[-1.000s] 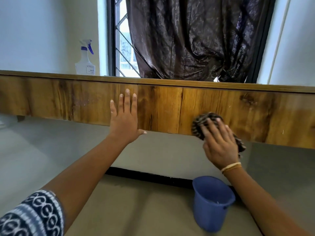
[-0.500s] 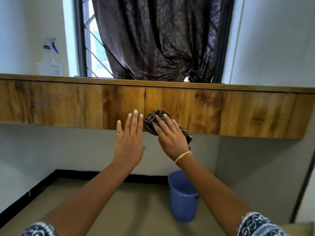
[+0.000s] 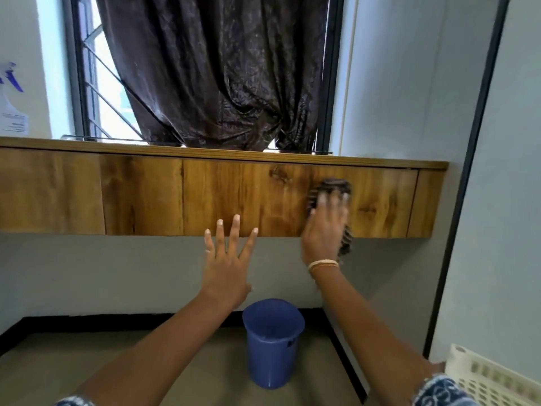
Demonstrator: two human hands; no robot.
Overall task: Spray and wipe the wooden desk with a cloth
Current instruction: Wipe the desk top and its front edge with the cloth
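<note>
Cloth (image 3: 329, 189) under flat right hand (image 3: 325, 230) on desk front (image 3: 140, 194); left hand (image 3: 227, 265) spread, empty.

Nothing can be read. The translucent white plastic spray bottle (image 3: 10, 112), well left of the left hand's fingers (image 3: 231, 230), bears a white label with print too blurred.

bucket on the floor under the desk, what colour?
Blue, plain all over. The bucket shows clearly in the head view, between the two forearms.
</note>
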